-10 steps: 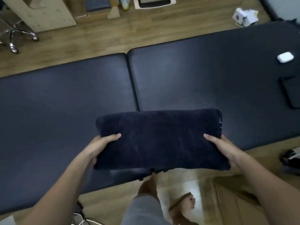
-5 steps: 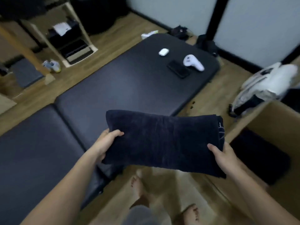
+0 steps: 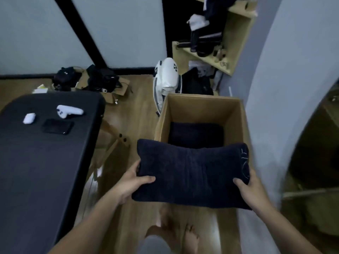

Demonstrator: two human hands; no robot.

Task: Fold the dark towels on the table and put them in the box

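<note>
Carrying folded towel, held level above the near edge of the box; left hand and right hand, fingers clamped on its ends. Best lowered flat onto the stored towel, both ends released together.

the held towel hides the near wall of the box and part of the inner towel. fingers of the left hand and right hand lie unseen beneath it. the table runs off the left edge.

No legible text, mark on white bag blurred, pale stitching on folded towel unreadable
</note>
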